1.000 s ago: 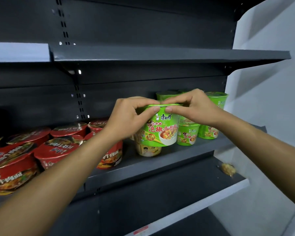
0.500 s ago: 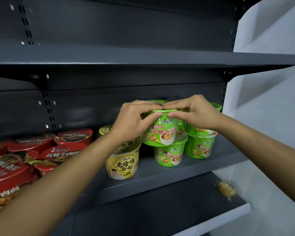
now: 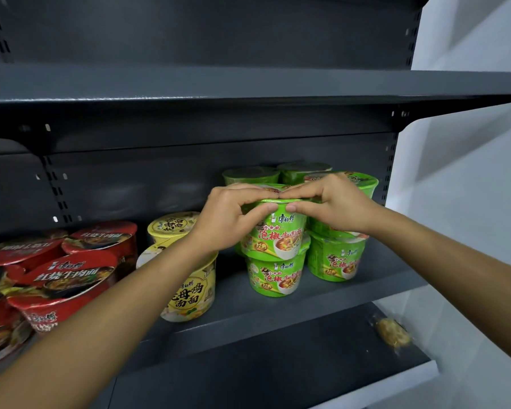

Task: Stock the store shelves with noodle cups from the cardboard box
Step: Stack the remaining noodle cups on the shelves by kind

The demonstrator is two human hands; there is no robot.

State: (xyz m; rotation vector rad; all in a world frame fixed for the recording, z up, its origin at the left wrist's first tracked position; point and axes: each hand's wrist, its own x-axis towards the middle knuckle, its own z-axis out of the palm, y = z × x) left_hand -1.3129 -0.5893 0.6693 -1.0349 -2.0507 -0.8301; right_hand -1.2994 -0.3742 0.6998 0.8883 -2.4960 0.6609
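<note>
I see left hand [image 3: 227, 219] and right hand [image 3: 334, 205] both pinching rim of green plastic noodle cup [image 3: 278, 234] | cup upright between them, atop second green cup [image 3: 275, 276] on dark metal shelf [image 3: 278, 317] | equally near; I'd release straight upward.

Dark grey shelving [image 3: 189, 84] meets a white wall [image 3: 469, 187].

The cup [image 3: 281, 231] I hold has a glossy plastic wrap. The shelf [image 3: 278, 312] looks like matt, smooth metal.
</note>
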